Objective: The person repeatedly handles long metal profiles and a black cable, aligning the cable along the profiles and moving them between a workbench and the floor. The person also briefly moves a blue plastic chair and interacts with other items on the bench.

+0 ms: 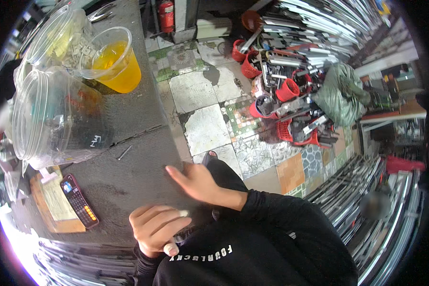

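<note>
My left hand (156, 228) rests curled at the near edge of the dark table top (128, 181), fingers folded in and thumb tucked under; I see nothing clearly inside it. Just beyond it, my right hand (195, 183) lies with its fingers stretched out and together, pointing left over the table's edge, and it holds nothing. Both arms wear black sleeves. A small screw (125, 152) lies on the table a short way past my right hand.
A calculator (80, 200) lies beside a wooden board with paper (57, 207). Farther off stand two clear plastic jars (47, 114) and a cup of orange drink (115, 62). On the tiled floor (205, 124) are red baskets of metal parts (291, 90), a green bag (338, 95) and metal profiles (348, 190).
</note>
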Demonstrator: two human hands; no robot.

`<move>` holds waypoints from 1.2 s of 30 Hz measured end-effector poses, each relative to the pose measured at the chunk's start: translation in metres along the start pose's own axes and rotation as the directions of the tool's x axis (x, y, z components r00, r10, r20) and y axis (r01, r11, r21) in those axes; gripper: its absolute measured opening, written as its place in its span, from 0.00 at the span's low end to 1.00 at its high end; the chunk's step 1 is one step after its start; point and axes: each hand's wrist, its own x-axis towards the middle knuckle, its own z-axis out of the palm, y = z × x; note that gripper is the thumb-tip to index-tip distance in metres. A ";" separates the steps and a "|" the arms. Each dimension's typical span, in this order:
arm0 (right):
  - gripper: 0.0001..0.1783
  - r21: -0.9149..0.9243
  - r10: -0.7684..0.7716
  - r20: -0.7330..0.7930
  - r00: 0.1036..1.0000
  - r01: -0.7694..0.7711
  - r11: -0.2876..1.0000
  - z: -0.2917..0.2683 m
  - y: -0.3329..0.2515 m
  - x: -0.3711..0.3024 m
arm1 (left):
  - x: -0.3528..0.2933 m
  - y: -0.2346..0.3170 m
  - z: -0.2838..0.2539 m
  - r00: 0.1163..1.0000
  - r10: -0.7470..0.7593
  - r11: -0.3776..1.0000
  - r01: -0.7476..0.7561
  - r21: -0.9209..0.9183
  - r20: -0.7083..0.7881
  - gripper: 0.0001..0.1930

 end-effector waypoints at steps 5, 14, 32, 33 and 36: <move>0.40 -0.057 -0.122 0.326 0.937 0.149 0.987 -0.017 0.010 0.023 | 0.029 -0.001 0.027 0.990 -0.118 0.983 0.128 0.132 -0.083 0.38; 0.33 0.206 -0.271 0.939 0.214 0.283 0.937 -0.074 0.043 0.116 | 0.084 0.013 0.040 0.305 -0.951 0.214 0.770 -0.601 0.052 0.30; 0.24 -0.374 -0.002 -0.061 0.998 -0.021 0.927 -0.493 0.142 0.760 | 0.790 -0.398 0.197 0.977 -0.059 0.916 -0.030 0.401 0.207 0.21; 0.20 -0.104 0.004 -0.159 0.987 -0.021 0.994 -0.522 0.147 0.784 | 0.836 -0.417 0.200 0.998 -0.013 0.917 -0.012 0.398 0.061 0.21; 0.19 0.561 0.142 -0.426 0.894 0.137 0.817 -0.567 0.174 0.896 | 0.957 -0.472 0.216 0.837 0.289 0.853 -0.004 0.523 -0.464 0.19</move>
